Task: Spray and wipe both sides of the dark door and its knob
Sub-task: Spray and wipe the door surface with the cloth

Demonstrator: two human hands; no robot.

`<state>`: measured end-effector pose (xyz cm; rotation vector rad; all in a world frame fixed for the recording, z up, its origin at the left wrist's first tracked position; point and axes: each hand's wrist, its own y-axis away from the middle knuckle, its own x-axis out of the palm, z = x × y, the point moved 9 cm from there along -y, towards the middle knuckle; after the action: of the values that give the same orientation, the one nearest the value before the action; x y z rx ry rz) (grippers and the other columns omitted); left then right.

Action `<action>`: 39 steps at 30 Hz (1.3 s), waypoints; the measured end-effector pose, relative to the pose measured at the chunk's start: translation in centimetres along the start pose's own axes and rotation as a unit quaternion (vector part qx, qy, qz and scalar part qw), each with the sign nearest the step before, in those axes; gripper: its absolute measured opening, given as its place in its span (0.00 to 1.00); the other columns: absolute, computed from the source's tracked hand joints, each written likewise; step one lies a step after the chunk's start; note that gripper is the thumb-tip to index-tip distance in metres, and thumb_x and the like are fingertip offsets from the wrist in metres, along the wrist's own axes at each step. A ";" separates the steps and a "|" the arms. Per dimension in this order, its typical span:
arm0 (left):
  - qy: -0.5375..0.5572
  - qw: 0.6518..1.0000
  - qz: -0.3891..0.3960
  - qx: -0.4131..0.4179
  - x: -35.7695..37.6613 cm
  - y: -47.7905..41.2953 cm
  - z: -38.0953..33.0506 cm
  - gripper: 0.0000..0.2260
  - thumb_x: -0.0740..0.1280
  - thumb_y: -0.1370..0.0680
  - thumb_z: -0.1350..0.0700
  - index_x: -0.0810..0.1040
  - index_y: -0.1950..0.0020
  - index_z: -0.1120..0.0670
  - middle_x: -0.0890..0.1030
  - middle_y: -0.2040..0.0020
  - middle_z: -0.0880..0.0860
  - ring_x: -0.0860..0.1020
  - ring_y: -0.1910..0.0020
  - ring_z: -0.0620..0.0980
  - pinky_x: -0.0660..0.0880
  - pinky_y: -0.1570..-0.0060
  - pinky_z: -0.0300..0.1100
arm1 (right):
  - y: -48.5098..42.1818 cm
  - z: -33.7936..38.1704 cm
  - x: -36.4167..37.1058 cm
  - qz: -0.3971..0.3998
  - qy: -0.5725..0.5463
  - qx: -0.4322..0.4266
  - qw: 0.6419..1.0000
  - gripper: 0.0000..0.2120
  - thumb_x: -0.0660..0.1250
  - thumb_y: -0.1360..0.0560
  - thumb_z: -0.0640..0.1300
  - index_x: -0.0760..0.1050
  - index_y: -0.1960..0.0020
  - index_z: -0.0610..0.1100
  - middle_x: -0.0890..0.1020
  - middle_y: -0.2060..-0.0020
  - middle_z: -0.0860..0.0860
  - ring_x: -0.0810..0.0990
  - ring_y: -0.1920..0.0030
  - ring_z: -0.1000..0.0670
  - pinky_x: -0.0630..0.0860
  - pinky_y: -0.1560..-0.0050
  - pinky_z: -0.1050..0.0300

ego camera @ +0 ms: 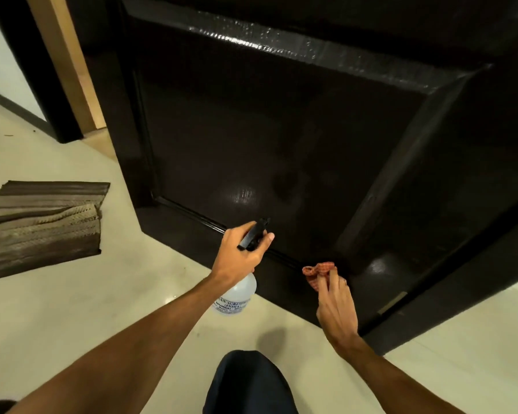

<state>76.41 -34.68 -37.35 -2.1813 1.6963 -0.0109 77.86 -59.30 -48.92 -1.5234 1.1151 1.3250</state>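
The dark brown panelled wooden door (281, 130) fills the centre and upper right of the frame, seen from low down, so only its lower panel and bottom rail show. The left hand (237, 255), at lower centre, is wrapped round the neck of a clear plastic spray bottle with a black trigger head (240, 294). The nozzle points at the panel, and the forefinger lies along the head rather than plainly on the trigger. Just to its right, the right hand (337, 306) pinches a bunched orange-red checked cloth (317, 271) in its fingertips, close to the bottom rail; I cannot tell whether the cloth touches the wood.

A wet-looking sheen runs along the panel's upper bevel, with a glossy patch and faint smears low in the panel. I judge that this face has been sprayed and at least partly wiped, and that the work has reached its lowest part. The knob is out of view, and so is the door's other side, so nothing here shows either as done.

A folded brown striped woven mat (42, 225) lies at the left on the pale glossy tiled floor (102, 309).
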 end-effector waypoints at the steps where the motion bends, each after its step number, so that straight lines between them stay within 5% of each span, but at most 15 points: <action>1: -0.009 1.000 -0.007 -0.005 -0.6 0.2 1.4 0.08 0.73 0.19 0.51 0.80 0.56 0.53 0.81 0.65 0.58 0.76 0.73 0.47 0.75 0.76 0.43 | -0.3 0.8 0.9 0.014 -0.002 0.002 1.000 0.39 0.77 0.47 0.25 0.77 0.36 0.31 0.78 0.40 0.29 0.82 0.48 0.32 0.83 0.49 0.41; 7: -0.030 0.997 -0.040 -0.058 -4.6 1.3 8.8 0.09 0.73 0.20 0.50 0.80 0.56 0.53 0.81 0.66 0.55 0.75 0.71 0.48 0.77 0.71 0.55 | -4.0 6.6 2.9 -0.012 -0.027 -0.019 0.999 0.34 0.77 0.38 0.26 0.77 0.32 0.35 0.78 0.39 0.31 0.83 0.45 0.33 0.84 0.49 0.44; 11: -0.037 0.994 -0.066 -0.075 -7.8 1.8 11.2 0.12 0.72 0.21 0.47 0.79 0.56 0.54 0.80 0.65 0.56 0.76 0.70 0.55 0.78 0.69 0.56 | -6.7 13.2 0.7 -0.048 -0.011 -0.063 0.997 0.26 0.59 0.27 0.33 0.74 0.29 0.35 0.75 0.39 0.36 0.79 0.47 0.39 0.81 0.47 0.49; 16: -0.038 0.989 -0.112 -0.088 -13.3 1.0 13.4 0.10 0.73 0.20 0.50 0.80 0.54 0.55 0.79 0.68 0.49 0.77 0.71 0.53 0.80 0.70 0.57 | -10.8 22.4 -1.6 -0.068 0.025 -0.129 0.989 0.26 0.73 0.32 0.35 0.75 0.34 0.35 0.73 0.43 0.39 0.75 0.49 0.42 0.80 0.47 0.49; 22: -0.065 0.977 -0.173 -0.102 -20.9 -1.6 17.4 0.06 0.74 0.20 0.55 0.80 0.54 0.55 0.78 0.68 0.43 0.77 0.70 0.47 0.77 0.70 0.44 | -17.2 33.4 -3.0 -0.078 0.053 -0.206 0.974 0.22 0.71 0.26 0.39 0.73 0.34 0.37 0.70 0.41 0.40 0.72 0.45 0.43 0.77 0.43 0.49; 24: -0.075 0.972 -0.191 -0.115 -23.1 -2.4 18.9 0.06 0.74 0.20 0.54 0.81 0.54 0.54 0.79 0.67 0.45 0.78 0.68 0.49 0.80 0.68 0.50 | -18.9 36.6 -3.3 -0.082 0.080 -0.238 0.964 0.19 0.67 0.24 0.39 0.73 0.35 0.37 0.70 0.41 0.39 0.71 0.45 0.44 0.76 0.46 0.50; 30: -0.085 0.963 -0.224 -0.120 -27.0 -4.4 21.8 0.09 0.72 0.21 0.47 0.80 0.54 0.52 0.81 0.65 0.51 0.81 0.66 0.55 0.80 0.66 0.60 | -22.9 44.7 -4.1 -0.125 0.165 -0.306 0.929 0.18 0.64 0.21 0.42 0.74 0.32 0.43 0.69 0.43 0.42 0.68 0.46 0.46 0.72 0.51 0.54; 33: -0.089 0.964 -0.221 -0.115 -27.4 -4.8 22.0 0.07 0.74 0.20 0.51 0.80 0.54 0.52 0.81 0.64 0.50 0.81 0.66 0.52 0.80 0.65 0.56 | -23.1 45.6 -4.5 -0.135 0.263 -0.342 0.892 0.25 0.66 0.21 0.47 0.71 0.26 0.41 0.67 0.34 0.37 0.64 0.34 0.39 0.69 0.40 0.49; 39: -0.068 0.966 -0.232 -0.089 -28.2 -6.9 18.1 0.05 0.74 0.20 0.52 0.82 0.51 0.52 0.81 0.66 0.46 0.81 0.68 0.47 0.79 0.70 0.45 | -22.7 46.3 -9.7 -0.230 0.347 -0.430 0.801 0.26 0.52 0.16 0.44 0.59 0.21 0.34 0.61 0.25 0.35 0.61 0.24 0.36 0.63 0.24 0.45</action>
<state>79.31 -1.69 -45.88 -2.5997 1.1183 0.1699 86.34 -7.73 -44.21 -2.8990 0.4013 0.9482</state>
